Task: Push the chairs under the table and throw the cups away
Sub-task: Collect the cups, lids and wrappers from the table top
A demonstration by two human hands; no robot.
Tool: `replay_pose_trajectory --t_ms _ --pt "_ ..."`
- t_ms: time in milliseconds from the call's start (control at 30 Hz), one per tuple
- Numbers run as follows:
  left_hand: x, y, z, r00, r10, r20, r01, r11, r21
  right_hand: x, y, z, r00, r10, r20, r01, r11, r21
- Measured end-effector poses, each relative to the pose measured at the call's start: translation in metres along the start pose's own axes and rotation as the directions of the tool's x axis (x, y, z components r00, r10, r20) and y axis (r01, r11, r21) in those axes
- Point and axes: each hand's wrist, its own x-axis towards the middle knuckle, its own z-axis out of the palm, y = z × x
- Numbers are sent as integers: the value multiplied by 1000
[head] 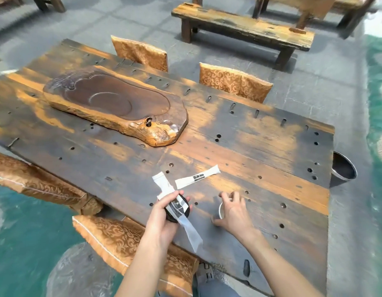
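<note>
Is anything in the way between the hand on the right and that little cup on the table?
No, nothing visible. The right hand is already on the small cup, fingers curled over its rim. The white paper wrapper lies on the table beyond it, clear of the hand. The left hand holds a dark cup with paper.

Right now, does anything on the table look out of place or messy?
Yes. A torn white paper wrapper lies loose on the dark weathered wooden table, beyond the left hand, which holds a black lid and another wrapper. No spill shows.
</note>
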Motion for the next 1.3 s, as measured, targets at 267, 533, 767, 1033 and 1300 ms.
replay_pose_trajectory --t_ms 267,533,767,1033,1300 --pt "21 15 9 998 -63 1 62 995 74 -8 -11 2 999 -1 -34 -1 998 -68" --pt "21 23 18 996 -88 0 87 991 101 -13 -11 0 1000 -3 -29 3 1000 -22" --pt "30 20 16 994 -102 31 98 988 122 15 -21 -29 984 -63 -164 56 997 -46" --pt "37 14 7 994 -106 22 103 990 93 116 -57 -19 976 -203 77 207 977 -44" --pt "35 9 -4 987 -156 -50 159 985 62 150 -64 20 944 18 330 98 939 -329"
